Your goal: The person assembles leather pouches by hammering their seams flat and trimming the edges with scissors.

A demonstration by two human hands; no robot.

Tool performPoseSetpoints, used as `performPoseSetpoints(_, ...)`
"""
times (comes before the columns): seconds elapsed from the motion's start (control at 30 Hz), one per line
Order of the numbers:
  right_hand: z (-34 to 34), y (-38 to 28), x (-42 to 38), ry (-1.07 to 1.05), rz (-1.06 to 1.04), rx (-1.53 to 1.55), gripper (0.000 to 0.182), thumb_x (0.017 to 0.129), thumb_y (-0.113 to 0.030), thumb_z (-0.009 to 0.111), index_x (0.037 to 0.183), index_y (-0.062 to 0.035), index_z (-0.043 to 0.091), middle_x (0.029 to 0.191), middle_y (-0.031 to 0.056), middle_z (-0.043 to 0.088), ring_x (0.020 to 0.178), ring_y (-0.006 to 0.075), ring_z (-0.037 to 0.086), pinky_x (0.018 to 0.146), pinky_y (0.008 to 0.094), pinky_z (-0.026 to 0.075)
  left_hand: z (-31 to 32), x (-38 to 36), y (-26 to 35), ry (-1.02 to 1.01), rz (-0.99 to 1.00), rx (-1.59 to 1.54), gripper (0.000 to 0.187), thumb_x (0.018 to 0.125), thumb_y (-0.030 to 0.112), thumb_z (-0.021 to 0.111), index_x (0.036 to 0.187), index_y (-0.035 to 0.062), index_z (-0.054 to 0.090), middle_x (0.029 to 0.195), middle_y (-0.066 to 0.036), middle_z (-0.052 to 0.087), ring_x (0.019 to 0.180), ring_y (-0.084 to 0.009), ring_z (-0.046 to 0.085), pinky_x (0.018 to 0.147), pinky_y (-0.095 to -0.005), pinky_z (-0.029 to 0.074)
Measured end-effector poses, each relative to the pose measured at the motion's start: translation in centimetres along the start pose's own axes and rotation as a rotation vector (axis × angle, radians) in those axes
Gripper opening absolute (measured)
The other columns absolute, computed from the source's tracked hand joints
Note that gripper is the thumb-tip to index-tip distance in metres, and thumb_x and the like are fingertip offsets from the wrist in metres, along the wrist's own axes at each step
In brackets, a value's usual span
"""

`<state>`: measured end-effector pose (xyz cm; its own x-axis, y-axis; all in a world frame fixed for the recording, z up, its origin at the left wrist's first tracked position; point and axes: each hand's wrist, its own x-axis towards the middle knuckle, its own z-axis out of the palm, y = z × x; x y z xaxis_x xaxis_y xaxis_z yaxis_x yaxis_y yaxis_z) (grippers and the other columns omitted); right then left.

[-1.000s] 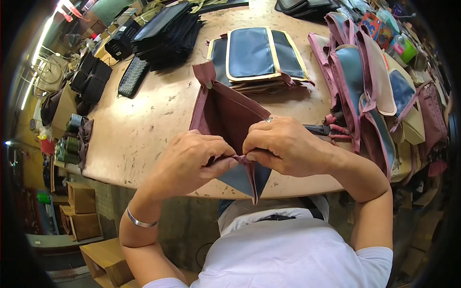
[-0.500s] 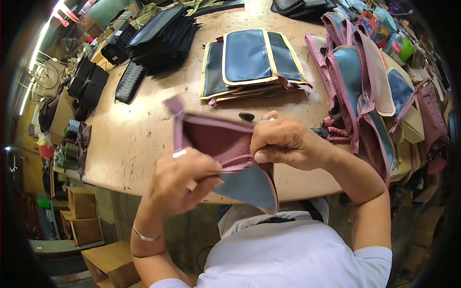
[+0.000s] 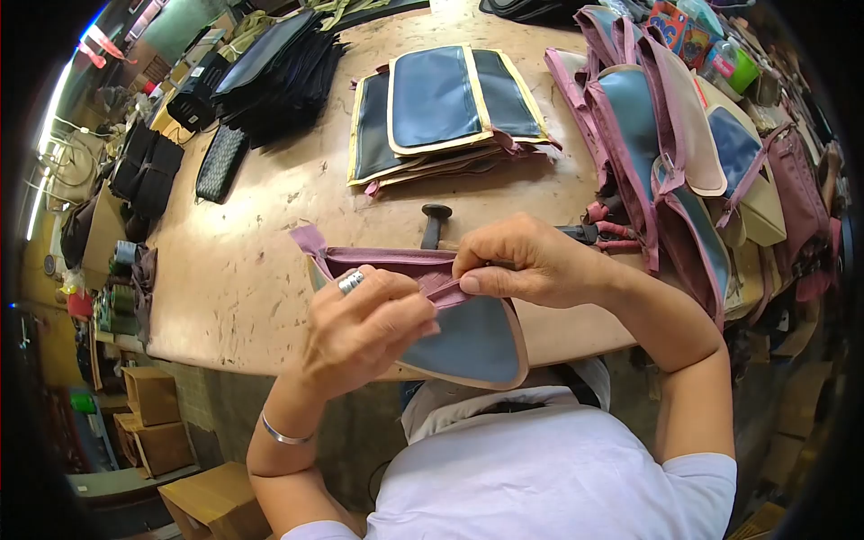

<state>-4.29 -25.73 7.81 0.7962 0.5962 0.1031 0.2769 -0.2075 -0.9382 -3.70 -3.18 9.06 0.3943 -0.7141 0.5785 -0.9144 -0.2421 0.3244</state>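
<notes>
A mauve zippered pouch (image 3: 472,337) with a blue panel and pale edging hangs at the table's front edge, its mouth a narrow gap. My left hand (image 3: 364,328), with a ring and a bracelet, is closed on the pouch's near zipper edge. At the right end of the mouth, my right hand (image 3: 508,261) pinches the zipper edge between thumb and fingers. Whether a zipper slider is in that pinch is hidden. A mauve tab (image 3: 308,239) sticks up at the pouch's left corner. Just behind the pouch stands a dark round-headed tool (image 3: 436,223), partly covered.
Yellow-edged blue and black panels (image 3: 436,99) lie stacked on the wooden table (image 3: 270,211). A tall stack of black pieces (image 3: 279,76) and a dark textured case (image 3: 220,164) sit at left. Several mauve-and-blue bag pieces (image 3: 630,117) pile up at right, near pink-handled pliers (image 3: 616,236).
The pouch has been lowered and turned, so its wide-open mouth now looks narrow. Both hands still grip its edge. The view has shifted slightly, and more of the dark-headed tool shows.
</notes>
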Motion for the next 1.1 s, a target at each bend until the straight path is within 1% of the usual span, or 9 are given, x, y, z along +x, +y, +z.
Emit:
performPoseSetpoints(0.1,-0.3,0.3,-0.3,0.024,0.043,0.048,0.019,0.083,-0.017,0.059,0.087,0.0019,0.06,0.068,0.0092,0.058,0.065,0.0136,0.052,0.061,0.0283,0.043,-1.8,0.2,-0.3,-0.223,-0.199,-0.117,0.024,0.069,0.008,0.072,0.09,0.0079,0.061,0.073,-0.003,0.06,0.062,-0.0173,0.061,0.053,-0.029,0.046)
performPoseSetpoints(0.23,0.0,1.0,-0.2,0.071,0.093,0.136,0.019,0.082,-0.016,0.059,0.088,0.0017,0.061,0.069,0.0091,0.059,0.066,0.0128,0.053,0.062,0.0281,0.043,-1.4,0.4,-1.2,-0.204,-0.259,-0.235,0.022,0.068,-0.003,0.07,0.088,0.0005,0.06,0.08,-0.01,0.064,0.064,-0.0179,0.064,0.059,-0.026,0.05)
performPoseSetpoints(0.33,-0.2,0.7,-0.3,0.042,0.055,0.053,0.018,0.082,-0.015,0.06,0.089,0.0018,0.061,0.069,0.0084,0.059,0.066,0.0119,0.053,0.061,0.028,0.043,-0.7,0.2,-1.2,-0.148,-0.296,-0.279,0.02,0.069,-0.001,0.068,0.086,0.0056,0.062,0.076,-0.005,0.061,0.066,-0.0197,0.063,0.055,-0.0286,0.048)
performPoseSetpoints(0.47,0.1,1.3,-0.3,0.094,0.074,0.023,0.017,0.082,-0.014,0.06,0.088,0.0018,0.06,0.069,0.008,0.059,0.065,0.0119,0.052,0.06,0.0268,0.043,0.2,-0.3,-1.4,-0.056,-0.123,-0.075,0.021,0.063,-0.003,0.068,0.081,0.0075,0.062,0.077,-0.005,0.055,0.062,-0.0194,0.055,0.052,-0.0292,0.045)
performPoseSetpoints(0.53,0.0,1.5,-0.1,0.087,0.017,-0.079,0.018,0.084,-0.015,0.061,0.089,0.0016,0.059,0.071,0.005,0.058,0.065,0.0094,0.05,0.059,0.0239,0.041,0.7,-0.7,-1.8,-0.034,-0.092,-0.051,0.022,0.063,-0.004,0.067,0.081,0.0072,0.062,0.077,-0.006,0.054,0.062,-0.0197,0.055,0.052,-0.0292,0.045)
performPoseSetpoints(0.73,1.0,2.2,0.2,0.176,-0.039,-0.117,0.015,0.082,-0.013,0.06,0.087,0.0012,0.059,0.069,0.0085,0.056,0.062,0.0144,0.05,0.057,0.0282,0.04,1.2,-0.6,-2.2,-0.015,-0.085,-0.079,0.023,0.062,-0.005,0.066,0.082,0.0064,0.062,0.077,-0.007,0.054,0.062,-0.02,0.054,0.051,-0.0291,0.044)
performPoseSetpoints(0.93,0.3,1.3,0.6,-0.003,0.18,-0.18,0.015,0.08,-0.012,0.06,0.087,0.0013,0.059,0.069,0.0083,0.056,0.061,0.0145,0.048,0.057,0.0285,0.04,1.7,-0.5,-2.3,-0.049,-0.051,-0.067,0.025,0.061,-0.008,0.065,0.082,0.0055,0.061,0.078,-0.008,0.054,0.062,-0.0203,0.055,0.05,-0.0294,0.044)
performPoseSetpoints(1.03,0.6,1.2,0.8,0.03,0.162,-0.063,0.015,0.08,-0.012,0.06,0.087,0.0009,0.059,0.069,0.0078,0.057,0.061,0.0147,0.048,0.057,0.0283,0.04,2.2,-0.1,-1.7,-0.019,-0.063,-0.075,0.025,0.062,-0.007,0.065,0.083,0.0051,0.06,0.08,-0.008,0.055,0.063,-0.021,0.057,0.051,-0.0295,0.045)
performPoseSetpoints(1.1,0.6,1.2,0.8,0.015,0.148,-0.06,0.018,0.079,-0.015,0.06,0.087,0.0009,0.06,0.072,0.0141,0.058,0.066,0.0221,0.054,0.062,0.0328,0.042,2.6,0.0,-1.0,-0.007,-0.083,-0.075,0.023,0.065,-0.006,0.067,0.085,0.0048,0.059,0.081,-0.007,0.056,0.064,-0.0214,0.058,0.052,-0.0297,0.047)
